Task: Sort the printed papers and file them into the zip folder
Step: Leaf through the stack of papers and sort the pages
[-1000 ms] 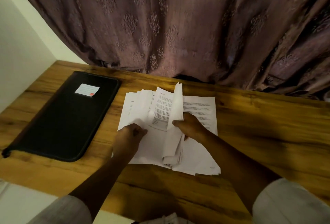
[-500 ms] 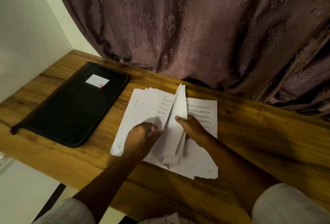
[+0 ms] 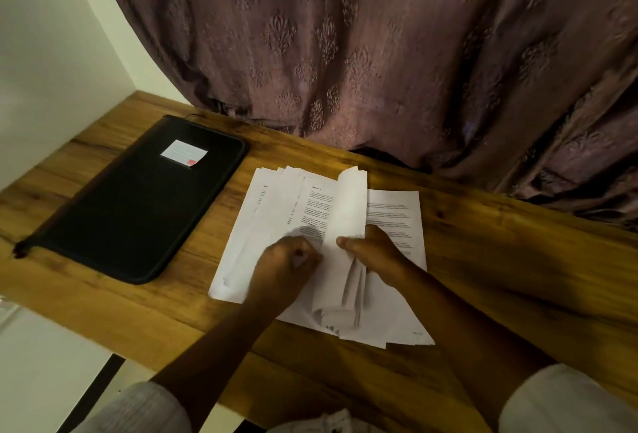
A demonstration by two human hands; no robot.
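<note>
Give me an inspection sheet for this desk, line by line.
Surface: wooden table, grain visible.
Job's things: printed papers fanned in a loose pile; black zip folder flat to their left, apparently closed.
Clutter: nothing seen.
Hands: left hand curled on the pile, grip blurred; right hand pinches several lifted sheets.
Cables: nothing seen.
Surroundings: patterned curtain behind the table; white wall at left.

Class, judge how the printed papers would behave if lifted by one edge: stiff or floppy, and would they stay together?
Probably floppy: the printed papers held up by the right hand bend and curl rather than staying flat. They would likely slide apart too, since the rest lie loose and unevenly fanned on the table.
</note>
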